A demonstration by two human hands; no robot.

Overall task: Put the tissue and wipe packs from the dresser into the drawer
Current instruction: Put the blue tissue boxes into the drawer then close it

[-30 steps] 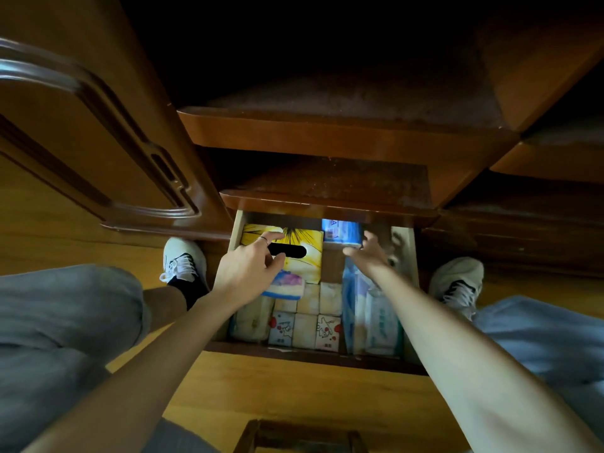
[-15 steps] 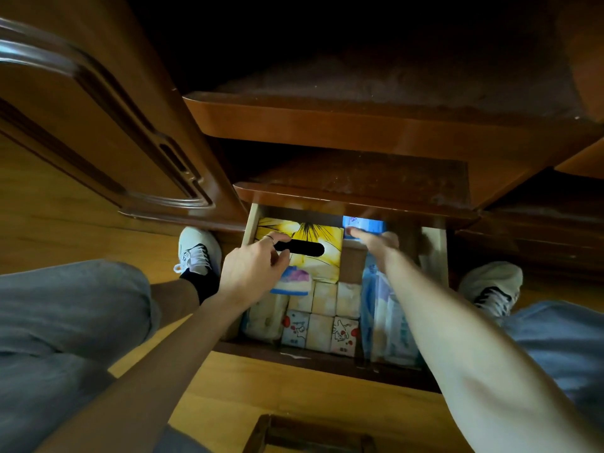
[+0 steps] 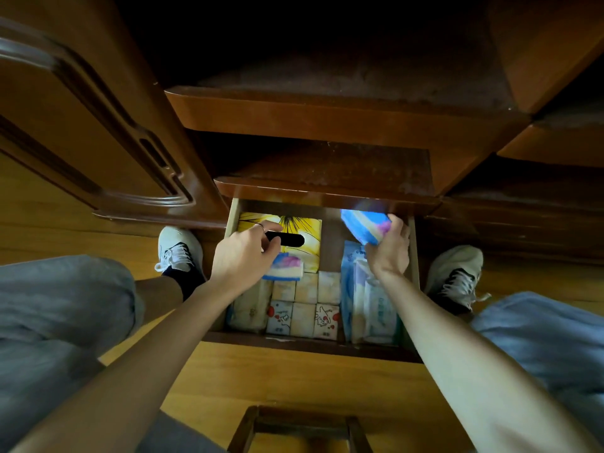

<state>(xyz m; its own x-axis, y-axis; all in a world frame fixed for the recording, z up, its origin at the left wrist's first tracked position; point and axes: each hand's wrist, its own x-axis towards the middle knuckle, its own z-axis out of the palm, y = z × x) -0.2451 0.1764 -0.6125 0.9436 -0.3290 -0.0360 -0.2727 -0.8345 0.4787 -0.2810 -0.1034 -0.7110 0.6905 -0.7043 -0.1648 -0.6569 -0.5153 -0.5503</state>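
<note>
Blue-and-pink striped tissue pack (image 3: 366,225), blurred, gripped by right hand (image 3: 390,250); left hand (image 3: 243,256) pinches another pack (image 3: 287,269).

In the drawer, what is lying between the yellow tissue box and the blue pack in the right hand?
In the head view, only bare drawer floor separates the yellow tissue box from the blue pack.

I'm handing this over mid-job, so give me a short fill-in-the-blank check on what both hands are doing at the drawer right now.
1. The right hand grips a small blue pack at the ____ of the drawer.
2. The left hand rests on the ____ tissue box.
3. The wipe packs stand along the drawer's ____ side.

Missing words: back; yellow; right
</note>
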